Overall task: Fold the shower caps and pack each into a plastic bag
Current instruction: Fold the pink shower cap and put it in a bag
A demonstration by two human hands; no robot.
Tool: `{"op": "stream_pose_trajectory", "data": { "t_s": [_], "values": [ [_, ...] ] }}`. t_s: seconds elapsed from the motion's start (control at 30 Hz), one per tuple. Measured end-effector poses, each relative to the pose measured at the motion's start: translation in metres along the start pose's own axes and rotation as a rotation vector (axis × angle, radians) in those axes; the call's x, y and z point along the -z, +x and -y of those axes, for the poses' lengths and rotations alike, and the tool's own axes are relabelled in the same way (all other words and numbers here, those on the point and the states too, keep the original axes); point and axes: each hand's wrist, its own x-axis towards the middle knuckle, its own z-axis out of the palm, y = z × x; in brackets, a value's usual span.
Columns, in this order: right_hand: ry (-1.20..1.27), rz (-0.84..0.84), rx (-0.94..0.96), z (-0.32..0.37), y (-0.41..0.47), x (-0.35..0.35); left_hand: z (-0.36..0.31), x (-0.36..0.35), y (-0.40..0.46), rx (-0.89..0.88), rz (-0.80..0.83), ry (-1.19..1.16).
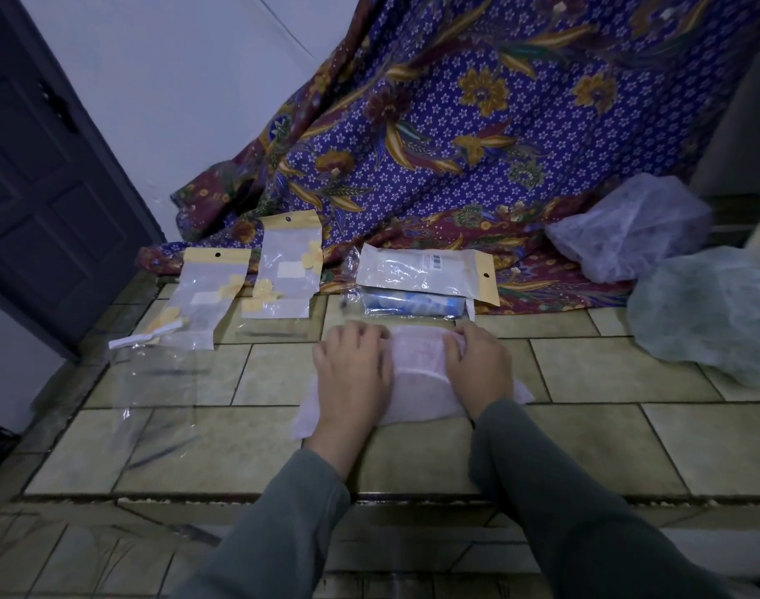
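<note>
On the tiled floor, the patterned cloth closes the far side and a dark door the left, so free room is mostly near. Two loose shower caps wait at the right, still unfolded. Yellow-topped plastic bags lie far of the hands; whether any are packed, I cannot tell. At the centre, the pink cap lies flat, half folded I think. Left hand and right hand press it, fingers curled over its far edge.
</note>
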Motion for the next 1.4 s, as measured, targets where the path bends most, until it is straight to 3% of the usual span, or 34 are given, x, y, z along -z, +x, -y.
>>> {"op": "stream_pose_trajectory", "data": {
  "t_s": [0.07,0.2,0.3,0.33,0.4,0.47,0.53,0.8,0.97,1.07,1.13,1.23,1.33,1.4],
  "values": [
    [-0.010,0.008,0.001,-0.001,0.004,-0.002,-0.004,-0.004,-0.001,-0.161,0.093,-0.027],
    [-0.114,-0.035,0.036,0.001,0.009,0.003,0.009,-0.010,-0.009,-0.191,0.470,0.026],
    [-0.231,-0.123,0.347,0.012,-0.001,0.011,0.015,-0.015,-0.014,-0.179,0.558,0.002],
    [-0.259,-0.067,0.472,0.017,-0.006,0.009,0.014,-0.015,-0.014,-0.169,0.572,-0.004],
    [-0.334,0.225,0.537,0.023,-0.018,0.004,0.013,-0.014,-0.013,-0.149,0.582,-0.016],
    [-0.391,0.456,0.385,0.020,-0.021,0.002,0.016,-0.014,-0.011,-0.130,0.603,-0.031],
    [-0.414,0.524,0.281,0.013,-0.019,0.003,0.022,-0.013,-0.010,-0.107,0.626,-0.028],
    [-0.397,0.519,0.111,-0.007,-0.024,0.019,0.025,-0.004,-0.019,0.021,0.616,0.058],
    [-0.250,0.491,0.071,-0.011,-0.024,0.026,0.022,0.005,-0.015,0.088,0.720,0.026],
    [-0.080,0.347,0.048,-0.013,-0.021,0.029,0.013,0.011,-0.001,0.119,0.797,0.055],
    [-0.061,0.285,0.040,-0.011,-0.019,0.033,0.000,0.015,0.012,0.138,0.762,0.125],
    [-0.120,0.407,-0.098,-0.001,-0.006,0.052,-0.014,0.019,0.024,0.142,0.757,0.229],
    [-0.229,0.603,-0.220,0.005,0.015,0.077,-0.018,0.014,0.020,0.184,0.740,0.006],
    [-0.337,0.597,-0.169,0.006,0.024,0.088,-0.020,0.011,0.016,0.198,0.726,-0.198]
  ]
}}
